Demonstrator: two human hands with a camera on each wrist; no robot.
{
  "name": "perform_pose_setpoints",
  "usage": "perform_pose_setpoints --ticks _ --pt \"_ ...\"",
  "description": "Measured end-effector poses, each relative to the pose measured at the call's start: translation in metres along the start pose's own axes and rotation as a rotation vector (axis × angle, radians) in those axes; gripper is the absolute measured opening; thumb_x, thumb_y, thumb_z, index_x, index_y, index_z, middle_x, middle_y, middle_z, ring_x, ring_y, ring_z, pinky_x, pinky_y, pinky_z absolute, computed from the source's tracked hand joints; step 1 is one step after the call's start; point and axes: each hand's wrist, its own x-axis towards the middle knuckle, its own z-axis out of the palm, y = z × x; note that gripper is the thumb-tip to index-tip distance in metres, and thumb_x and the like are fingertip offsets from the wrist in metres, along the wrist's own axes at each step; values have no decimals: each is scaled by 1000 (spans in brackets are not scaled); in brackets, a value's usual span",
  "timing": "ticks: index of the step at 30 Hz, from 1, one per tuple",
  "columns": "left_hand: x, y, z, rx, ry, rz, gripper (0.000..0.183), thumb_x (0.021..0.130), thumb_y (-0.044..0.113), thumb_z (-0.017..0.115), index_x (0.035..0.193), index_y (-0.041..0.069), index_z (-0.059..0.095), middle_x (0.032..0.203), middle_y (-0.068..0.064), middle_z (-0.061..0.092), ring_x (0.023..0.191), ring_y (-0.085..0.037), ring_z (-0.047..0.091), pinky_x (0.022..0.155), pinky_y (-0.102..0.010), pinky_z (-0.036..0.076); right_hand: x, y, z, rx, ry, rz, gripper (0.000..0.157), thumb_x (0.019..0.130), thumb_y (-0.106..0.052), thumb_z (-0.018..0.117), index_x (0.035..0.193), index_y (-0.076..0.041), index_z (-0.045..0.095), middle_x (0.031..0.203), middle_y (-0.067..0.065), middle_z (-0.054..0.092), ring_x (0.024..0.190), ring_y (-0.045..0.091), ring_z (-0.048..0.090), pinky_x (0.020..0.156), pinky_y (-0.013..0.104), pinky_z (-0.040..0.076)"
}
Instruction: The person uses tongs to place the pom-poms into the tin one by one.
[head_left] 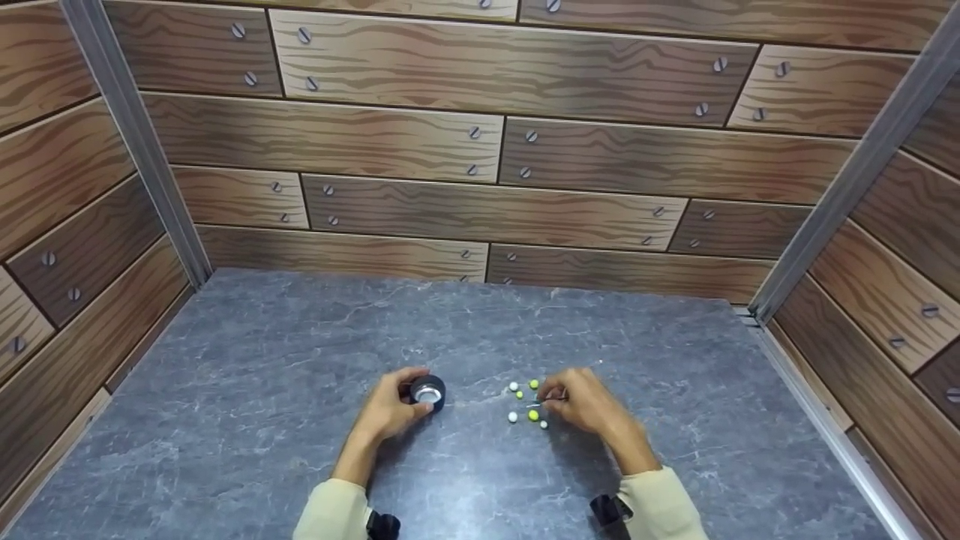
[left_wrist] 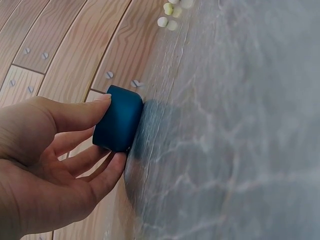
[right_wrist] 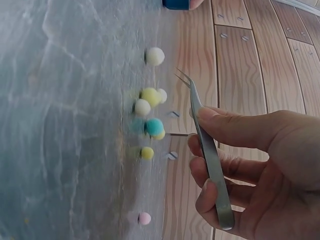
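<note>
The left hand (head_left: 390, 412) grips a small dark blue cup (left_wrist: 118, 119) between thumb and fingers, standing on the grey stone tabletop (head_left: 262, 390). The right hand (head_left: 589, 405) pinches metal tweezers (right_wrist: 207, 150), tips slightly apart and holding nothing. The small coloured balls (right_wrist: 150, 107) lie scattered just beyond those tips, between the two hands.

Dark blue cup (left_wrist: 119, 125), grey-veined table (head_left: 262, 420)
</note>
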Motion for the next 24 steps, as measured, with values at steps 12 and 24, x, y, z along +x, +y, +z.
perform_pose_setpoints --ticks 12,24 --pt "-2 -1 -2 4 0 3 53 81 -10 77 132 -11 62 129 -33 65 118 -44 67 104 -53 54 -1 -7 8 55 -33 33 9 84 -3 79 92 -5 81 74 4 70 66 1 51 59 20 45" --pt "-2 0 0 -4 -4 2 53 82 -10 76 133 -10 62 131 -33 65 118 -44 66 105 -53 54 -1 -5 11 56 -51 18 9 83 -1 79 90 -4 81 74 4 73 65 -1 50 59 18 46"
